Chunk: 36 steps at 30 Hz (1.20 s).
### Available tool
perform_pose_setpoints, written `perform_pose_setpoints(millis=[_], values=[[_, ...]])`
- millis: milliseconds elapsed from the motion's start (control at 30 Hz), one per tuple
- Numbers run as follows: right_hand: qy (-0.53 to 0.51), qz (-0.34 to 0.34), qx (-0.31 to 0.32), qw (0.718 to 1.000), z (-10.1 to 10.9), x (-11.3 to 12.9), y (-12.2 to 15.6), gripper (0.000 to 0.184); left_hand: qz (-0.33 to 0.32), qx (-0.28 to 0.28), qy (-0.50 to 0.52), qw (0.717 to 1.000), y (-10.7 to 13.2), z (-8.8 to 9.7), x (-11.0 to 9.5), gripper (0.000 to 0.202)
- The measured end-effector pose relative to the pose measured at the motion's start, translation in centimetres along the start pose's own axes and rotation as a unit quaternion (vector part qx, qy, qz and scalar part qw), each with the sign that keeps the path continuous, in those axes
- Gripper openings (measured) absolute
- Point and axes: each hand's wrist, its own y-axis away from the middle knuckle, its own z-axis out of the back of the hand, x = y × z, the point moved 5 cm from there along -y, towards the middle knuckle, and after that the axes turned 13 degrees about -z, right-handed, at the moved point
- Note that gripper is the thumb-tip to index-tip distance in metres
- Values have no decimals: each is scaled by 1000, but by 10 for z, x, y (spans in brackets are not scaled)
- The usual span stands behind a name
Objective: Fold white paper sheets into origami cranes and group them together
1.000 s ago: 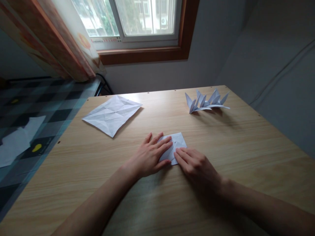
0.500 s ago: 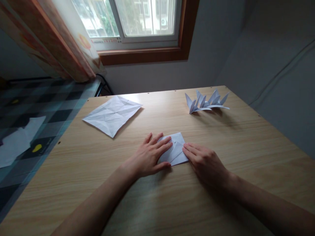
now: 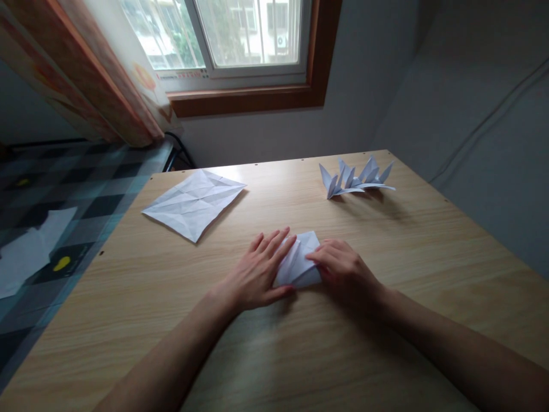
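A small folded white paper (image 3: 300, 264) lies on the wooden table (image 3: 386, 246) near its middle. My left hand (image 3: 257, 273) lies flat on the paper's left half, fingers spread and pointing right and away. My right hand (image 3: 343, 269) rests at the paper's right edge with its fingertips curled onto the fold. Both hands press the paper to the tabletop; part of the paper is hidden under them.
A creased, unfolded white sheet (image 3: 194, 200) lies at the table's far left. Several folded paper cranes (image 3: 355, 178) stand in a row at the far right. A checked blanket (image 3: 51, 206) with loose paper is left of the table. A window and curtain are behind.
My right hand slid right along the paper's lower edge, then came up onto its right side with curled fingertips. My left hand stayed flat on the paper. The view shifted slightly.
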Motion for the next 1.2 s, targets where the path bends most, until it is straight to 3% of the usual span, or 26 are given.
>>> perform_pose_setpoints(millis=[167,333,433,533,667,733,833,1200], values=[[-1,118,68,991,4,2,4,23,-45,-7,6,999,-1,4,-3,92],[-42,101,138,984,6,-2,6,17,-44,-16,24,999,-3,4,-3,96],[-77,76,179,978,6,-5,6,12,-30,-49,48,997,-4,7,-1,102],[-82,57,166,981,7,-12,4,9,-22,-101,79,992,-3,14,-1,93],[-64,41,145,986,8,-23,1,19,-34,-125,105,986,-3,16,0,47],[-55,38,140,988,9,-26,0,24,-42,-128,96,986,-3,14,0,38],[-44,43,126,990,10,-28,1,28,-45,-125,68,989,-5,10,0,34],[54,144,58,986,15,-19,4,14,-59,-84,21,994,-8,11,-7,41]])
